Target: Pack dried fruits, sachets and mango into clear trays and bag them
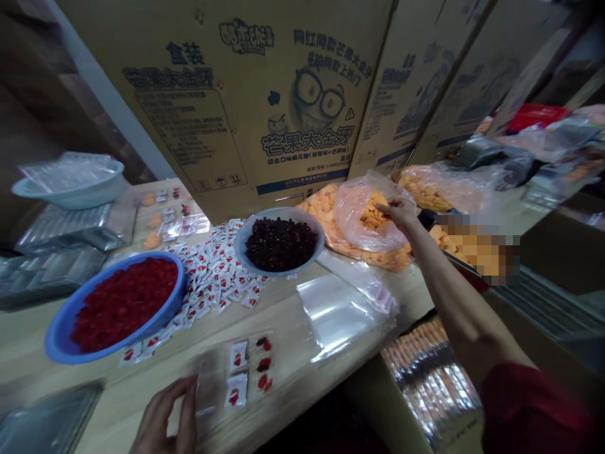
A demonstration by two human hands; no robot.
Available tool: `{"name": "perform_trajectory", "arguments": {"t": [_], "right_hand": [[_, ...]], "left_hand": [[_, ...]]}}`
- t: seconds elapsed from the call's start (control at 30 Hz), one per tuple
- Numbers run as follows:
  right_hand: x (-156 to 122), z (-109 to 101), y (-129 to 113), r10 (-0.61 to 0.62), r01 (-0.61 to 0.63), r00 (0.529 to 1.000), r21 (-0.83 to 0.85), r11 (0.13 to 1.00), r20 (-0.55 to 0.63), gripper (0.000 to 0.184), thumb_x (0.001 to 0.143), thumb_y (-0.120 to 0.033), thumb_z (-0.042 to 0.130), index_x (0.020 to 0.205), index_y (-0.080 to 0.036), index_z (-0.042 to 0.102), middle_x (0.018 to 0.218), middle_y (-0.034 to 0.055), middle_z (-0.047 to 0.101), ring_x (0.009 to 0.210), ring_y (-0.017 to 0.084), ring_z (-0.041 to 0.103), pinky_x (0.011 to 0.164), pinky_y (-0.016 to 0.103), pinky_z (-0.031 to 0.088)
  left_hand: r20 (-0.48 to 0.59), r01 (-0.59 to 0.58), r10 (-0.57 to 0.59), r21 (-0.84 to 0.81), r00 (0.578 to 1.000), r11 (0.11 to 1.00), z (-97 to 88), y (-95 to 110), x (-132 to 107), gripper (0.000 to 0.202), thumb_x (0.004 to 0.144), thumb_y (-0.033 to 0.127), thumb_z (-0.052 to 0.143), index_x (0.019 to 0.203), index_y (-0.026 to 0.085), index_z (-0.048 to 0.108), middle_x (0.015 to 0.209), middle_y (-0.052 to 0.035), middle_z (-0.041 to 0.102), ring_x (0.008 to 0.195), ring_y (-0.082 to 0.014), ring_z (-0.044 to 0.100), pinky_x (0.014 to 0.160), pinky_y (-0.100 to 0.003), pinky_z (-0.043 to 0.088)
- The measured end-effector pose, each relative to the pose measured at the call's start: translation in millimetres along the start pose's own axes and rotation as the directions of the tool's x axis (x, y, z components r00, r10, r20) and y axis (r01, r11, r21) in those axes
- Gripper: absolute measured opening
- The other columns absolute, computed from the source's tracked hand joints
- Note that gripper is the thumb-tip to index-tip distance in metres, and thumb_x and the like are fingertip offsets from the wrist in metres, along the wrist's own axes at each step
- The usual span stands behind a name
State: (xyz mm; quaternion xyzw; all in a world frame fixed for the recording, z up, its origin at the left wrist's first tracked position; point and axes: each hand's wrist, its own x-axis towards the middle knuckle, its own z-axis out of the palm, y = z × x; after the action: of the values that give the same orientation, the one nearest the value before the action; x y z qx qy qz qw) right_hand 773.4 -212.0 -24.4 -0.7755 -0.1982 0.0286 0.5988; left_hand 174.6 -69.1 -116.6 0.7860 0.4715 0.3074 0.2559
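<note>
My left hand (167,416) is at the near edge of the table, its curled fingers gripping the left edge of a clear plastic tray (207,388). Two white sachets with a red print (237,372) lie in the tray's middle, and small red and dark pieces (265,364) fill pockets along its right side. My right hand (401,211) reaches to the mouth of a clear plastic bag (352,211) of orange pieces (372,214). Its fingers are pinched together over the pieces; what is between them is too small to make out.
A blue basin (177,302) holds red pieces; a pale bowl (241,252) holds dark ones. Loose sachets (208,268) are heaped between them. Flat clear bags (335,309) lie near the front edge. Printed cartons (227,139) stand behind, and clear trays (70,227) are stacked at left.
</note>
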Motion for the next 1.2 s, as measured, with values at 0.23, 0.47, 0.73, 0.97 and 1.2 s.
{"name": "perform_trajectory", "arguments": {"t": [0.23, 0.47, 0.73, 0.97, 1.2], "right_hand": [[-245, 139, -18, 0.062, -0.306, 0.829, 0.359, 0.882, 0.555, 0.037, 0.058, -0.039, 0.090, 0.069, -0.018, 0.062, 0.066, -0.0021, 0.064, 0.058, 0.010, 0.056, 0.058, 0.024, 0.048], [-430, 248, -31, 0.256, -0.701, 0.622, 0.382, 0.602, 0.740, 0.040, 0.061, -0.051, 0.085, 0.079, -0.020, 0.068, 0.077, 0.0009, 0.070, 0.069, 0.016, 0.064, 0.067, 0.030, 0.054], [-430, 240, -19, 0.163, -0.634, 0.573, 0.308, 0.709, 0.804, 0.053, 0.073, -0.053, 0.079, 0.113, -0.020, 0.072, 0.110, 0.0087, 0.074, 0.098, 0.024, 0.070, 0.090, 0.041, 0.057], [-432, 200, 12, -0.429, 0.348, 0.563, 0.268, 0.898, 0.707, 0.032, 0.094, -0.029, 0.062, 0.124, -0.023, 0.068, 0.131, 0.0142, 0.063, 0.128, 0.028, 0.056, 0.108, 0.054, 0.046], [-436, 197, 39, -0.595, 0.713, 0.351, 0.206, 0.671, 0.723, 0.040, 0.093, -0.010, 0.056, 0.131, -0.022, 0.062, 0.141, 0.0154, 0.056, 0.139, 0.031, 0.044, 0.112, 0.063, 0.040]], "left_hand": [[0.169, 0.136, -0.080, -0.353, 0.982, 0.926, 27.1, 60, 3, 0.024, 0.091, 0.042, 0.057, 0.101, 0.023, 0.067, 0.100, -0.0045, 0.072, 0.094, -0.0204, 0.068, 0.086, -0.033, 0.054], [0.281, 0.346, -0.228, -0.511, 0.932, 0.787, 11.5, 28, -5, 0.035, 0.083, 0.040, 0.067, 0.109, 0.018, 0.061, 0.100, -0.0072, 0.070, 0.088, -0.0177, 0.067, 0.078, -0.030, 0.055], [0.246, 0.188, -0.110, -0.321, 0.963, 0.928, 2.9, -14, 19, 0.013, 0.087, 0.026, 0.054, 0.097, 0.020, 0.060, 0.085, -0.0012, 0.068, 0.075, -0.0149, 0.063, 0.071, -0.026, 0.051], [0.535, -0.207, 0.153, 0.043, 0.831, 0.977, -0.9, -24, 71, 0.033, 0.076, 0.008, 0.055, 0.100, 0.026, 0.070, 0.087, -0.0020, 0.072, 0.087, -0.0207, 0.066, 0.085, -0.032, 0.046], [0.429, -0.253, 0.157, 0.177, 0.890, 0.951, 2.8, -22, 56, 0.024, 0.084, 0.019, 0.063, 0.107, 0.023, 0.065, 0.110, -0.0093, 0.067, 0.110, -0.0271, 0.057, 0.095, -0.043, 0.039]]}}
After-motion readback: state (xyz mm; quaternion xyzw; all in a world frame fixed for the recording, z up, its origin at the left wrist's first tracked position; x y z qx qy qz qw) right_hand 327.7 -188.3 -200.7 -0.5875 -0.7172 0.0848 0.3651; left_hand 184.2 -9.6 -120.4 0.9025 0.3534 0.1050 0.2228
